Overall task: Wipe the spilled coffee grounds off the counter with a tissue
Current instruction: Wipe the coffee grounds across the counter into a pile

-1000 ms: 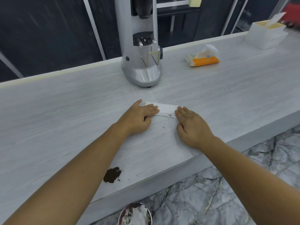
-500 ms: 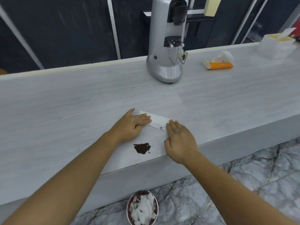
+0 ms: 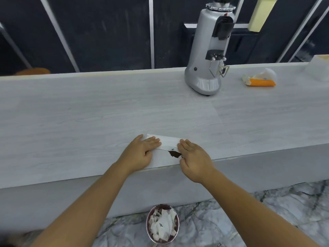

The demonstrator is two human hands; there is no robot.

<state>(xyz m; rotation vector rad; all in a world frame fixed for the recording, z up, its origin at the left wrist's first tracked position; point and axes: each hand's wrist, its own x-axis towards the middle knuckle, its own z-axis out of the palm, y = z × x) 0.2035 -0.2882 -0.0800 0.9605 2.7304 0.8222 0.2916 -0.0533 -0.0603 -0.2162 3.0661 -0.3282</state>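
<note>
Both hands are seen pressed flat on the counter (image 3: 89,113), close to its near edge. The left hand (image 3: 140,152) is laid palm-down, fingers extended, on the left end of a white tissue (image 3: 169,142). The right hand (image 3: 194,155) is laid palm-down on the tissue's right end. Neither hand is closed around anything; the tissue is pinned to the counter under flat fingers, not pinched. The tissue is stretched as a narrow band between the 2 hands.

A small dark pile of coffee grounds (image 3: 174,154) is observed at the tissue's near edge, at about 6 o'clock from the tissue's middle, touching the inner side of the right hand. A few loose specks are noted just above the pile. The pile lies between the 2 hands and near the counter's front edge.

A silver coffee grinder (image 3: 208,56) stands upright at roughly 1 o'clock from the hands, well apart, near the far edge of the counter. A tissue pack (image 3: 260,80) with an orange side is seen at 2 o'clock, beside the grinder. A white container (image 3: 318,70) is partly cut off at the right border.

On the marble floor (image 3: 249,220), at 6 o'clock below the counter edge, a round bin (image 3: 162,223) is seen holding crumpled white tissues.
</note>
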